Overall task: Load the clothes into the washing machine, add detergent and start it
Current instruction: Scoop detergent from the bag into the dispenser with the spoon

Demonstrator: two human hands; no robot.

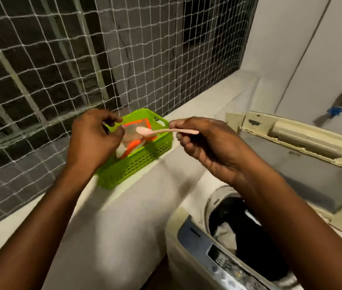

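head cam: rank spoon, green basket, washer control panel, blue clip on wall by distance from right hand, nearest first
1. spoon, held in the right hand
2. green basket, just left on the ledge
3. control panel, below, on the washer front
4. blue clip, far right on the wall

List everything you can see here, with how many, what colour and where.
basket: one, green, on the ledge by the netting
detergent packet: one, orange and clear, in the basket
spoon: one, pink, over the basket
netting: one, white, across the window
washing machine: one, off-white, lower right, lid raised
clothes: dark and white, in the drum
left hand: at the packet
right hand: holding the spoon
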